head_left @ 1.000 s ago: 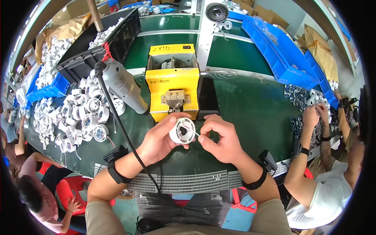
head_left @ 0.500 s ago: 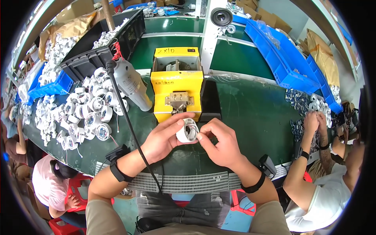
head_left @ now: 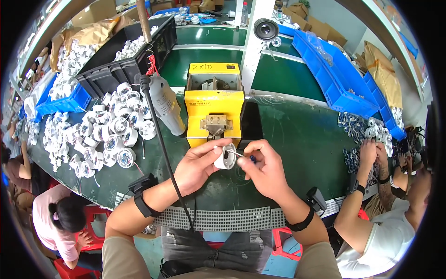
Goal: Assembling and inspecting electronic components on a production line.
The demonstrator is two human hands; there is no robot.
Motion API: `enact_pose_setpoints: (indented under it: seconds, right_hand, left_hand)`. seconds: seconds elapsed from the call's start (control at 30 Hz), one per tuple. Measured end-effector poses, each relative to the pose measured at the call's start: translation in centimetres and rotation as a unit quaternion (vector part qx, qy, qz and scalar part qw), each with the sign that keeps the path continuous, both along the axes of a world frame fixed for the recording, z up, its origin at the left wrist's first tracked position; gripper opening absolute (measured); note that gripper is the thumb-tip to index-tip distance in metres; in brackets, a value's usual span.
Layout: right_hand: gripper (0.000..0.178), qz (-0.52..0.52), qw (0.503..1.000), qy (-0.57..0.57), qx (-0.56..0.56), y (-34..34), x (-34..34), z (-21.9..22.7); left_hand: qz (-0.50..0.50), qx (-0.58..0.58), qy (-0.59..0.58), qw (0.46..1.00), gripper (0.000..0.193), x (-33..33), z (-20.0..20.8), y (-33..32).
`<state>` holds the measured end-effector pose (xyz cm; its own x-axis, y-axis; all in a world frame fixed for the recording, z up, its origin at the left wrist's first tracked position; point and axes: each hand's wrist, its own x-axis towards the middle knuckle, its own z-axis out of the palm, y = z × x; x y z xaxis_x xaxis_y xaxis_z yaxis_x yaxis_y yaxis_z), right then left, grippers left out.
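My left hand [head_left: 193, 167] grips a white round plastic housing [head_left: 219, 161], fingers and thumb around its side, with the open face turned to the right. My right hand [head_left: 268, 169] is closed beside that opening. From the housing a thin lead [head_left: 234, 154] runs to the right fingers, and a small dark blue part [head_left: 253, 159] shows between finger and thumb; its exact kind is too small to make out. Just beyond both hands stands a yellow machine [head_left: 214, 103] with a metal fixture [head_left: 216, 122] on its front.
Many white housings [head_left: 114, 125] lie heaped at left, near a black crate [head_left: 109, 65] and a grey power screwdriver [head_left: 166, 104] with a cable. Blue bins [head_left: 334, 79] and small dark parts [head_left: 350, 125] are at right. A co-worker's hands [head_left: 374, 151] work there.
The small dark blue part and the lead now show at my right fingers, which have drawn slightly away from the housing. The view has shifted a little.
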<state>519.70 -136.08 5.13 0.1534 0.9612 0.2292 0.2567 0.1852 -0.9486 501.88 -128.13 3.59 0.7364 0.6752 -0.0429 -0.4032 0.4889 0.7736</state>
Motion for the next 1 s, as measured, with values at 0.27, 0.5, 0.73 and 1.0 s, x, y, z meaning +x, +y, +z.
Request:
enact_pose_setpoints:
  seconds: [0.27,0.5,0.73,1.0]
  right_hand:
    - [0.013,-0.004,0.992,-0.087,0.096,-0.2,0.8,0.6]
    - [0.018,0.094,0.983,0.155,0.029,0.0,0.0,-0.3]
    - [0.014,0.031,0.975,0.221,-0.008,-0.2,-0.9,-0.2]
    - [0.022,-0.036,0.981,-0.063,0.178,0.1,-1.1,-1.7]
  left_hand:
    - [0.051,0.056,-0.064,0.995,0.027,0.1,-0.4,-0.2]
    - [-0.042,0.088,-0.103,0.99,0.035,0.5,-0.5,-0.4]
    - [-0.061,0.085,-0.097,0.99,0.045,0.6,-0.6,-0.9]
    - [-0.091,0.103,-0.104,0.985,0.056,0.8,-0.6,-1.2]
